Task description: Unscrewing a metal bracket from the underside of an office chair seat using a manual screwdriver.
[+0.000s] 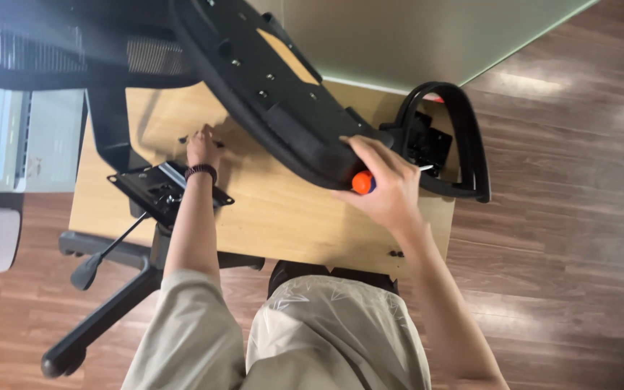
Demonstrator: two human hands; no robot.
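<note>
A black office-chair seat (269,79) lies upside down, tilted across a low wooden table (283,217). My right hand (388,184) grips a screwdriver with an orange and blue handle (362,182); its metal tip points right toward the black armrest bracket (427,144). The looped black armrest (464,137) hangs off the seat's right end. My left hand (202,146), with a dark beaded bracelet on the wrist, rests on the tabletop with its fingers on small dark screws (185,139) beside the seat's edge.
A black tilt-mechanism plate (167,189) with a lever sits on the chair base (102,289) at the table's left front corner. A mesh backrest (66,50) leans at the upper left. Two small screws (396,253) lie near the table's front edge. Wooden floor surrounds the table.
</note>
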